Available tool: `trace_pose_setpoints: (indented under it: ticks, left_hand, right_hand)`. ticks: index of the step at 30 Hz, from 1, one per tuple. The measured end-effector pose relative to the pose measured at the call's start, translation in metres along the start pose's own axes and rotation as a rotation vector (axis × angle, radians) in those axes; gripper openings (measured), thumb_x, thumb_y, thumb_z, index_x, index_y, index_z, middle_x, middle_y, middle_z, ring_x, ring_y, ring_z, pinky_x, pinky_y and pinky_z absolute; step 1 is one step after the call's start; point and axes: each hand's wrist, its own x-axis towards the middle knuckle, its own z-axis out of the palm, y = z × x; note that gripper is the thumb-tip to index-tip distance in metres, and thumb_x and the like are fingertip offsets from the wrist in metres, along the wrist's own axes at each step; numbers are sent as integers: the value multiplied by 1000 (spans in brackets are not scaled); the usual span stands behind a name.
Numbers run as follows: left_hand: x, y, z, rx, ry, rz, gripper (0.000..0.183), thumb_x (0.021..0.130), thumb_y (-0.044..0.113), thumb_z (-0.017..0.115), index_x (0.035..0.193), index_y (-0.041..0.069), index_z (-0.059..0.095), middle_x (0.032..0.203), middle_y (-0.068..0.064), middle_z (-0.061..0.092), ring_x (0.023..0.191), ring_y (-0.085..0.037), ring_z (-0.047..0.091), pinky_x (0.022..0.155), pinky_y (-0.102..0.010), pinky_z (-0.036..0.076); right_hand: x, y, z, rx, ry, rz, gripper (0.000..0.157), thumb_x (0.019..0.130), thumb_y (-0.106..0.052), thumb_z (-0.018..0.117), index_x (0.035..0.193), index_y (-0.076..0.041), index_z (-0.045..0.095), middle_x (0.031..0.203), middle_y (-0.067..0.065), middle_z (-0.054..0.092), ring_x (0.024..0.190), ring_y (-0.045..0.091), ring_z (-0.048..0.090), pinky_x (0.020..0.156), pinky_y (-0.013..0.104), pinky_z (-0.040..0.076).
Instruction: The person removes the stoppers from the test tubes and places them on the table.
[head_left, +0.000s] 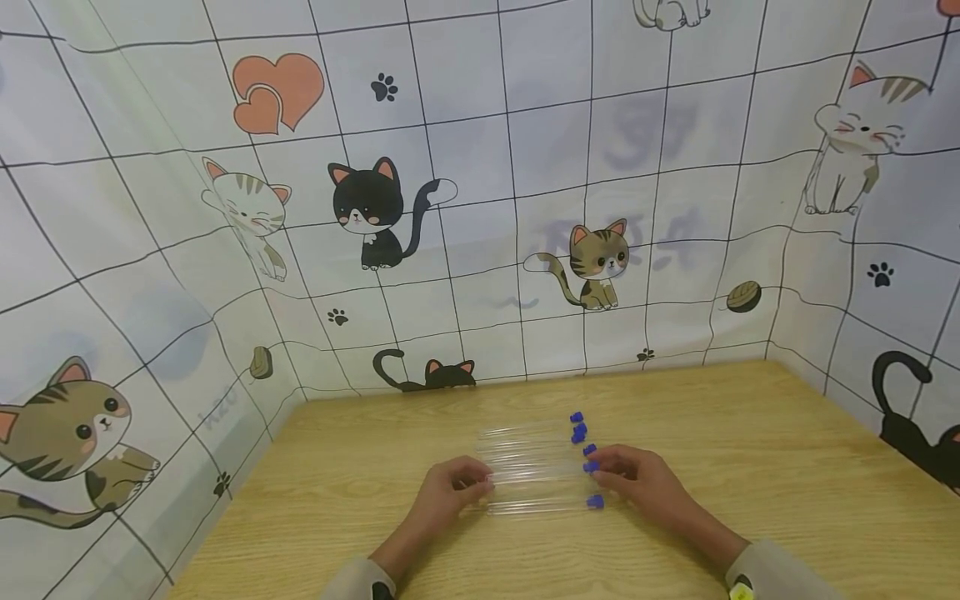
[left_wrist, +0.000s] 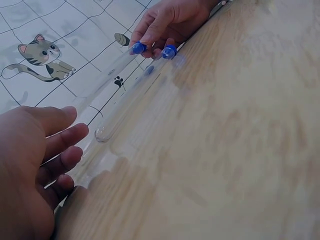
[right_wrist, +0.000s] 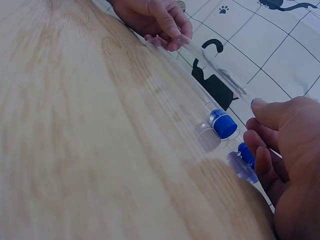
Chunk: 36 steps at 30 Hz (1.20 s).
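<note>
Several clear test tubes with blue caps lie side by side on the table in the head view. My left hand (head_left: 453,487) is at their capless ends, its thumb and fingertips pinching the end of one test tube (right_wrist: 220,70). At the other end of that tube, my right hand (head_left: 633,479) pinches the blue cap (left_wrist: 138,47) between thumb and fingers. Both wrist views show this tube slanting between the two hands, just above the others. Nearest the person lies another tube, its blue cap (head_left: 596,502) apart from both hands. The tubes' clear walls are faint against the wood.
The wooden table (head_left: 360,442) meets a cloth backdrop (head_left: 480,208) printed with cats and grid lines at the back and sides. More blue caps (head_left: 577,417) line up beyond the right hand, on the farther tubes.
</note>
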Motion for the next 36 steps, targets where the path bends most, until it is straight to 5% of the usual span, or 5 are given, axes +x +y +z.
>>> trace_pose_setpoints:
  ticks: [9, 15, 19, 28, 36]
  left_hand:
    - [-5, 29, 1, -53, -9, 6, 17, 86, 0, 68, 102, -6, 66, 87, -20, 67, 68, -25, 61, 61, -27, 50]
    - [-2, 8, 3, -75, -7, -6, 19, 85, 4, 71, 103, -1, 67, 84, -12, 67, 65, -11, 59, 59, -24, 49]
    - [-1, -2, 4, -133, -22, -3, 21, 85, 8, 72, 103, 0, 67, 84, -10, 66, 65, -12, 60, 57, -26, 50]
    - [-4, 8, 4, -163, -40, -35, 14, 84, 2, 71, 97, -3, 67, 86, -15, 68, 67, -10, 59, 60, -23, 49]
    - [-2, 0, 6, -159, -54, -47, 12, 82, 5, 74, 92, 0, 69, 84, -9, 69, 68, -9, 61, 61, -22, 50]
  right_hand:
    - [1, 0, -1, -14, -15, 4, 29, 89, -31, 68, 110, -11, 68, 93, 2, 65, 75, 14, 59, 57, 28, 49]
    - [2, 2, 0, -8, -11, 25, 28, 86, -32, 71, 107, -12, 69, 91, 1, 66, 72, 14, 59, 56, 27, 49]
    - [1, 2, 1, -9, -7, 36, 29, 85, -33, 72, 106, -13, 70, 90, 0, 66, 73, 14, 59, 57, 27, 49]
    - [-2, 2, 3, -11, 5, 6, 28, 86, -32, 71, 105, -11, 71, 94, -2, 68, 81, 11, 60, 64, 25, 48]
    - [-1, -1, 4, -19, 41, 3, 26, 86, -31, 71, 104, -13, 72, 97, -6, 70, 93, 10, 63, 77, 24, 49]
